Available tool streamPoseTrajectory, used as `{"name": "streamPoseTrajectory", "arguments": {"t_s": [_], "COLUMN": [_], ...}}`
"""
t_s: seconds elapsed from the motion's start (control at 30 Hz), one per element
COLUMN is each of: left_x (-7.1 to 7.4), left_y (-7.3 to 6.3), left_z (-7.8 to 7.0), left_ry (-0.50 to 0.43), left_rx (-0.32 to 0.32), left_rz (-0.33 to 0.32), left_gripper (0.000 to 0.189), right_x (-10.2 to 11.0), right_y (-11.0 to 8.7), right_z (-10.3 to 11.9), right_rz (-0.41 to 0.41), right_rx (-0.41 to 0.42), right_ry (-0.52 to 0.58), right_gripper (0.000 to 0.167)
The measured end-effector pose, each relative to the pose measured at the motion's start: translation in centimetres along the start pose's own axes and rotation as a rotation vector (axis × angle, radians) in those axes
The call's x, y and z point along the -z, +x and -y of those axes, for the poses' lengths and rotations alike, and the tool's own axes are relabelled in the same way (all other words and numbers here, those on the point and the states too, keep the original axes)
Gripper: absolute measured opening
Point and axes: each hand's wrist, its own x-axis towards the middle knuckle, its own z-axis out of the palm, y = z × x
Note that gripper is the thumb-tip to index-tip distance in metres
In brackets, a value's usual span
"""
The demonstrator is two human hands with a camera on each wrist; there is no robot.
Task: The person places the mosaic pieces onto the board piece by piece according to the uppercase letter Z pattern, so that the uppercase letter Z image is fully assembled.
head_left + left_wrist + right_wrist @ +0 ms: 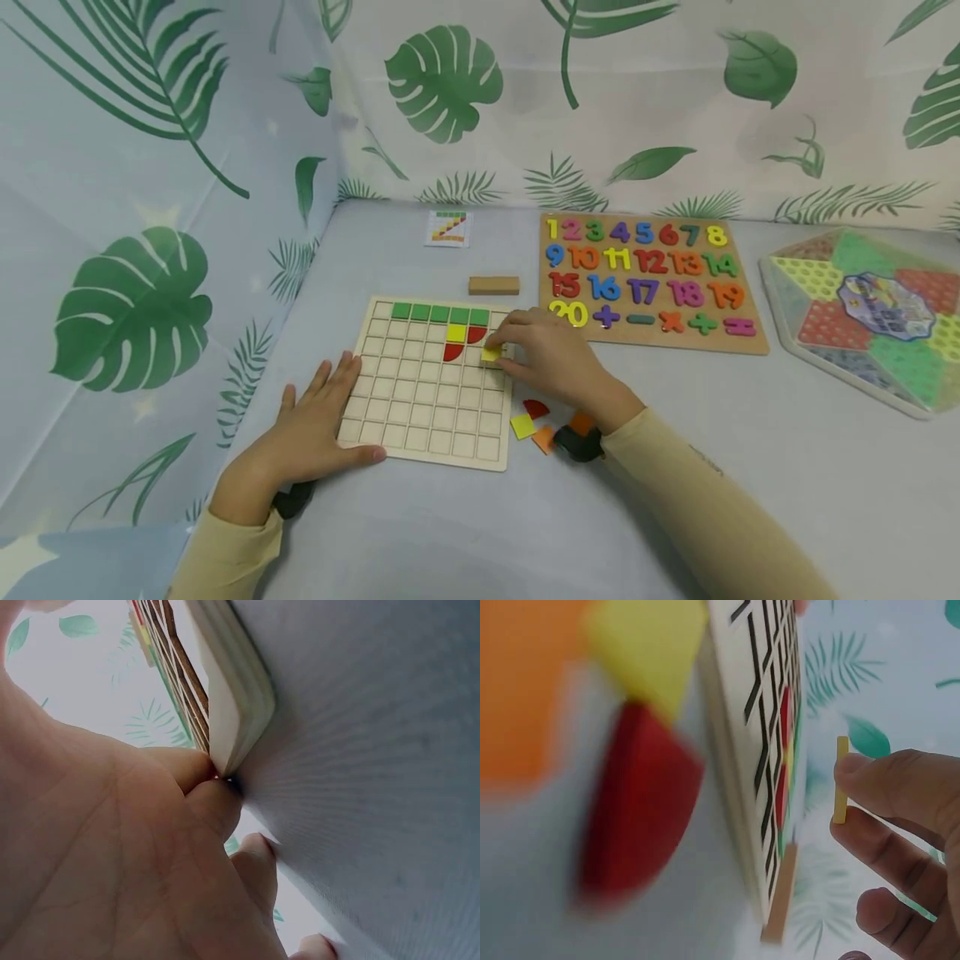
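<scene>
A wooden grid board (pixel 420 417) lies flat, with a row of green square tiles (pixel 440 313) near its far edge. Below that row sit a yellow square tile (pixel 455 334) and two red quarter-round tiles (pixel 453 352). My right hand (pixel 551 354) pinches another yellow square tile (pixel 841 780) between thumb and fingertip, over the board's right side. On the left, my left hand (pixel 311 429) is spread with fingers extended, thumb and fingertips at the board's left and near edges. The left wrist view shows those fingers against the board corner (pixel 244 705).
Loose red (pixel 536 408), yellow (pixel 522 427) and orange tiles (pixel 543 440) lie right of the board, partly behind the wrist camera. Beyond the board are a wooden block (pixel 494 286) and a pattern card (pixel 448 228). A number puzzle (pixel 652 333) and a hexagonal game board (pixel 862 308) stand farther right.
</scene>
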Motion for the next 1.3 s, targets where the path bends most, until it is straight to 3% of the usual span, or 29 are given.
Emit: {"name": "streamPoseTrajectory", "arguments": {"t_s": [0.27, 0.57, 1.07, 1.3], "left_x": [0.0, -0.3, 0.3, 0.3], "left_y": [-0.1, 0.1, 0.1, 0.0], "left_z": [0.0, 0.3, -0.2, -0.2], "left_ry": [-0.004, -0.001, 0.013, 0.006], "left_rx": [-0.006, -0.007, -0.001, 0.004], "left_rz": [-0.006, -0.001, -0.002, 0.004], "left_gripper": [0.131, 0.131, 0.132, 0.132], "right_x": [-2.2, -3.7, -3.9, -3.4], "right_y": [4.1, 6.2, 6.8, 6.0], "right_z": [2.0, 3.2, 3.5, 3.1], "right_rz": [0.075, 0.149, 0.192, 0.170], "right_rx": [0.028, 0.042, 0.028, 0.015], "right_ry": [0.004, -0.035, -0.064, -0.009], "right_gripper": [0.019, 0.019, 0.022, 0.023]}}
